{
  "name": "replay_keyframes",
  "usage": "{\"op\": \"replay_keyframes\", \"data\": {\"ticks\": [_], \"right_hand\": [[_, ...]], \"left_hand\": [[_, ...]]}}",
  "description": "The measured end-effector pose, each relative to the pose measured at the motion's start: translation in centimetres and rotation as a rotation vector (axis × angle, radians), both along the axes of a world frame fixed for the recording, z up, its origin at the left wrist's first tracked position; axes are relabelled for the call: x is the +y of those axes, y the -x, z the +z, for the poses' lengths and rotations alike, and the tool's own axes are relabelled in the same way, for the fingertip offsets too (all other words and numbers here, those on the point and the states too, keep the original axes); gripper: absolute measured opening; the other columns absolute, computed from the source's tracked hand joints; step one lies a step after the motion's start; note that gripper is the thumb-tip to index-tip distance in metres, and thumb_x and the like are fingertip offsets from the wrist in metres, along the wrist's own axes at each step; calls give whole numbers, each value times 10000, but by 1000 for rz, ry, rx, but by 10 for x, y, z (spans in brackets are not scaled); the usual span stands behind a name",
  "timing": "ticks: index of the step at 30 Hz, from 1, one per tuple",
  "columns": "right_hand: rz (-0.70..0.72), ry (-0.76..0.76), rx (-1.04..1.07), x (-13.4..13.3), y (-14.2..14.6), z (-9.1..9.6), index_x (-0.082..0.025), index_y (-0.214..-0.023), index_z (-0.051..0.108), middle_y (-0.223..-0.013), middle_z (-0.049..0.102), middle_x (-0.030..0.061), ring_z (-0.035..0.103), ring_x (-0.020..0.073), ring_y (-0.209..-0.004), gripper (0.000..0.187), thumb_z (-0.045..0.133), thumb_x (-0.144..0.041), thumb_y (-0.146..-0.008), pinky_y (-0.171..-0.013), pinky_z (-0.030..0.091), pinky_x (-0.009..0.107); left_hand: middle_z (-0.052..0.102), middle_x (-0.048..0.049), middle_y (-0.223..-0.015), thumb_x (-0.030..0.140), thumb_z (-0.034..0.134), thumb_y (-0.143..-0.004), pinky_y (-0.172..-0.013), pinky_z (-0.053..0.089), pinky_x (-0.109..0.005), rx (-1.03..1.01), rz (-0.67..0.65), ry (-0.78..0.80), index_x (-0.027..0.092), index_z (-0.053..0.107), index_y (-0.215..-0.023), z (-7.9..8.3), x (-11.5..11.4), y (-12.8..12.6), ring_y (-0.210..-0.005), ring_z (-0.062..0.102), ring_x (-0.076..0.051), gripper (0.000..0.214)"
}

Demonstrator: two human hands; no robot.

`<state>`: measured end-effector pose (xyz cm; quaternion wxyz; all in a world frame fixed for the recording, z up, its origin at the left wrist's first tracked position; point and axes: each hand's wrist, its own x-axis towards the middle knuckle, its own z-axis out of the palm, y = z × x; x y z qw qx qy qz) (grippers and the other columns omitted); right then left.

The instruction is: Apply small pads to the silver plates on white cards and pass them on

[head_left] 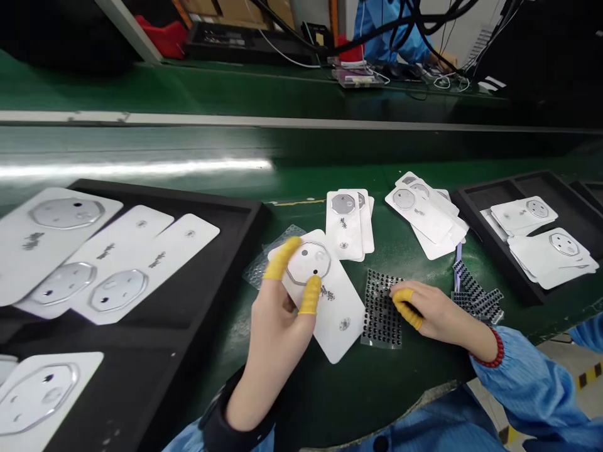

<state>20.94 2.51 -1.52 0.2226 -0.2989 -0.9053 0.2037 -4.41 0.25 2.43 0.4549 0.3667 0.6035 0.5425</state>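
My left hand (282, 320), with yellow finger cots on its thumb and index finger, grips a white rounded card-like panel (346, 317). The panel has a grey octagonal patch, a small black dot near my thumb and printed dark marks. Beside it on the bench lies a clear sheet of black round dots (382, 314). My right hand (424, 307), also in yellow finger cots, is closed in a pinch at that sheet's right side; what its fingertips hold is hidden. Under the held panel's upper left, a clear bubbly sheet (268, 260) sticks out.
Stacks of similar white panels (343, 226) and more panels (421, 210) lie behind my hands. A black tray with panels (230, 232) stands left, another tray (492, 188) right. More dot sheets (478, 298) lie by my right wrist. A person in blue (381, 28) is beyond the bench.
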Motion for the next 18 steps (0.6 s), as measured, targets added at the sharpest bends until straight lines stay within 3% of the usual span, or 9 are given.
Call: {"op": "replay_keyframes", "data": {"ticks": [2,4,6,8,11,18], "right_hand": [[-84,117,144,3,-3,10,-164,-1010,541,-1002,627,95,637,158,-948,110,481,-115,-931,-798,576,290],[-180,153,270,3,-1,23,-174,-970,565,-982,630,79,641,142,-904,89,525,-115,-917,-775,569,265],[-248,53,344,1,5,35,-175,-950,589,-961,634,72,639,137,-876,92,566,-105,-895,-767,567,265],[-255,-166,350,-3,15,40,-164,-969,603,-957,647,73,635,140,-873,122,593,-89,-873,-838,563,313],[-183,-436,251,-9,31,39,-134,-955,609,-963,678,84,626,152,-901,91,569,-89,-886,-963,516,402],[-75,-582,131,-11,37,39,-105,-852,620,-960,691,109,624,191,-901,236,399,-65,-926,-943,516,438]], "left_hand": [[733,-23,-1086,305,799,-725,-627,552,-244,-63,24,-61,317,133,-1535,8,-3,0,-808,711,-216,1048],[754,-12,-947,335,803,-721,-590,565,-257,-173,-93,4,304,63,-1534,11,-6,-5,-714,713,-210,1100],[736,-5,-747,379,799,-714,-559,565,-268,-274,-268,132,205,210,-1496,9,-10,-13,-616,687,-200,994],[672,19,-601,411,785,-715,-521,533,-243,-310,-397,221,126,379,-1388,5,-14,-22,-538,634,-168,836],[608,35,-560,431,744,-736,-472,449,-188,-266,-490,264,109,539,-1182,0,-20,-33,-491,550,-113,587],[573,19,-567,413,609,-818,-470,440,-217,-82,-608,156,154,607,-913,-4,-28,-38,-506,532,-127,276]]}}
